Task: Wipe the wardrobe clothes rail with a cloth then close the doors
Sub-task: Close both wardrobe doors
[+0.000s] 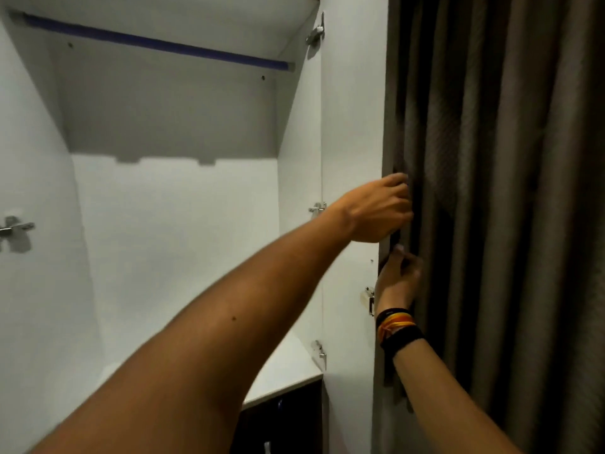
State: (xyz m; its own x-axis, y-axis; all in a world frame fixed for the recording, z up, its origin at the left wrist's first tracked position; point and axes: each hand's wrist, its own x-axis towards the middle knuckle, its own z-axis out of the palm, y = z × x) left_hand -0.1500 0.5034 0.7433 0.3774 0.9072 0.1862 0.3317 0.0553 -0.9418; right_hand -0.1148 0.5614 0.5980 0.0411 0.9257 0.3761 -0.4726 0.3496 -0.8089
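Both hands grip right door edge; curtain crowds behind.

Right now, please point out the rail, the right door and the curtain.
rail (157, 41): head view, middle of the blue bar.
right door (353, 126): head view, white inner face, upper part.
curtain (507, 191): head view, a fold in its middle.

1. To your right, a heavy brown curtain hangs in deep vertical folds from top to bottom of the view.
2. You see dim light there, leaving the folds nearest the white panel almost black.
3. Low in the middle sits a dark cabinet front under a white ledge.
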